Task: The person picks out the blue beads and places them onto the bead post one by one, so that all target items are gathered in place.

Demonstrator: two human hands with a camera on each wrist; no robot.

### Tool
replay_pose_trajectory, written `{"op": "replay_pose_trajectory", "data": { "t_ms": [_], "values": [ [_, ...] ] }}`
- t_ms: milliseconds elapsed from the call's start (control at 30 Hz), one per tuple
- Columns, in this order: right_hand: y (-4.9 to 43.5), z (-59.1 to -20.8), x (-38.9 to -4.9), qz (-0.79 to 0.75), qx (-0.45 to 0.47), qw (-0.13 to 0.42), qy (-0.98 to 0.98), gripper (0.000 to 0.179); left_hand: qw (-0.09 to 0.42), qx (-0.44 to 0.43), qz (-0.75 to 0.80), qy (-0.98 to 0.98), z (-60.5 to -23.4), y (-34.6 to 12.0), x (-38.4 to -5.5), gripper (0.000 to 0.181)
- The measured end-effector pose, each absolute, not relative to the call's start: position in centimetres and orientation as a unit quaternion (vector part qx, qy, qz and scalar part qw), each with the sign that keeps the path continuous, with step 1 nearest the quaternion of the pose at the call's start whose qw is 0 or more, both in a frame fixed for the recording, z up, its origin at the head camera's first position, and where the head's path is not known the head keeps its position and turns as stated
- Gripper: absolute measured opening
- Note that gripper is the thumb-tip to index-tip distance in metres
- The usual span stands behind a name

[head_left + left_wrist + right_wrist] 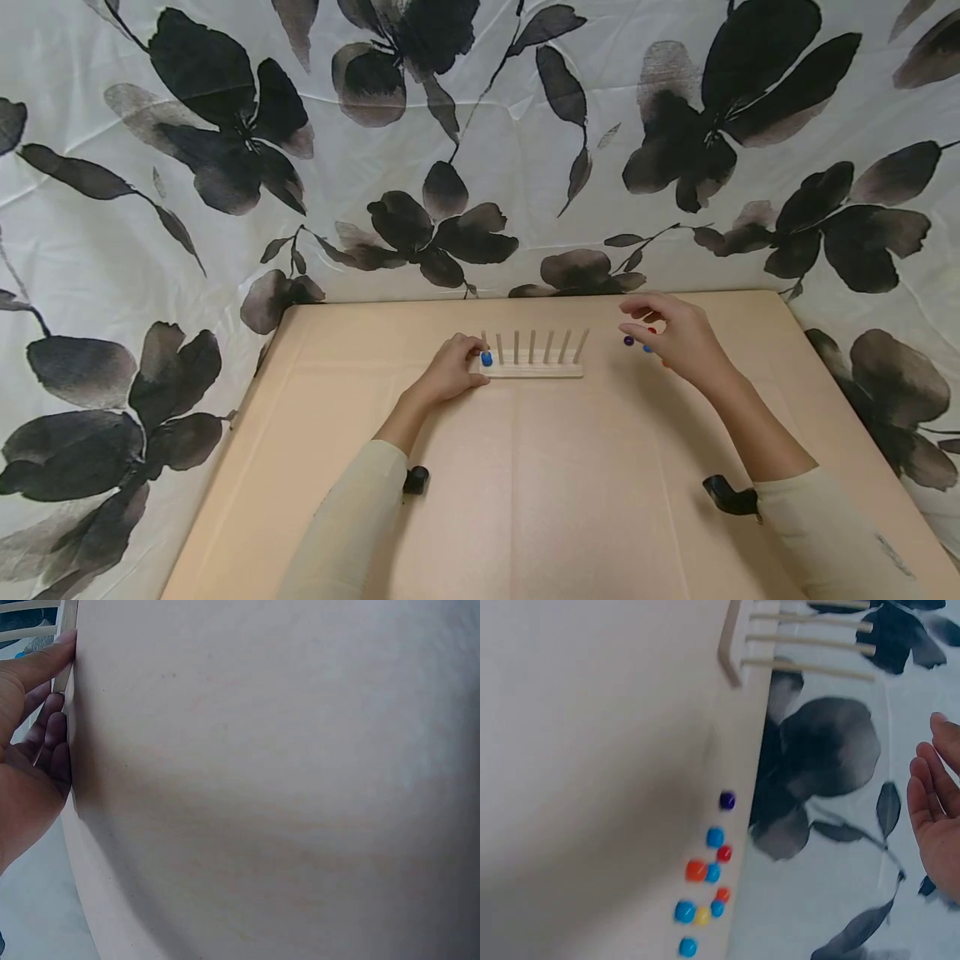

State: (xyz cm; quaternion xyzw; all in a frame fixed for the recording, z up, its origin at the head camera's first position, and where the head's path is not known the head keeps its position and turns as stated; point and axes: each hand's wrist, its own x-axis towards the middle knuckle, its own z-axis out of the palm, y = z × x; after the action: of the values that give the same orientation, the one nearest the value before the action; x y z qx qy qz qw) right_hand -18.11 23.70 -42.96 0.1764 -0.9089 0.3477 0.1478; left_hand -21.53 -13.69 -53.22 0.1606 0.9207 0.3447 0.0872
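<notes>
A wooden peg rack with a row of several upright pegs stands near the table's far side. My left hand grips its left end, thumb at the front edge and fingers around the back. Blue beads sit low on the leftmost peg. My right hand is raised over loose beads to the right, with fingers loosely bent and nothing visible between them. In the right wrist view, a purple bead lies nearest the rack, beside blue, red, orange and yellow beads.
The light wooden table ends just behind the rack and beads. A white cloth with dark flowers hangs behind it and shows at both sides. Small black devices are worn at both wrists.
</notes>
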Motion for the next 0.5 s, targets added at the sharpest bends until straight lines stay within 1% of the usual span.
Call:
{"op": "replay_pose_trajectory", "data": {
  "t_ms": [333, 500],
  "values": [
    [28.7, -45.7, -17.9, 0.321, 0.141, 0.125, -0.928, 0.036, 0.089, 0.154, 0.345, 0.921, -53.3, -13.6, -21.7, 0.052],
    [30.7, -47.3, -17.7, 0.309, 0.111, 0.081, -0.941, 0.04, 0.089, 0.155, 0.343, 0.922, -53.0, -13.7, -21.7, 0.054]
  ]
}}
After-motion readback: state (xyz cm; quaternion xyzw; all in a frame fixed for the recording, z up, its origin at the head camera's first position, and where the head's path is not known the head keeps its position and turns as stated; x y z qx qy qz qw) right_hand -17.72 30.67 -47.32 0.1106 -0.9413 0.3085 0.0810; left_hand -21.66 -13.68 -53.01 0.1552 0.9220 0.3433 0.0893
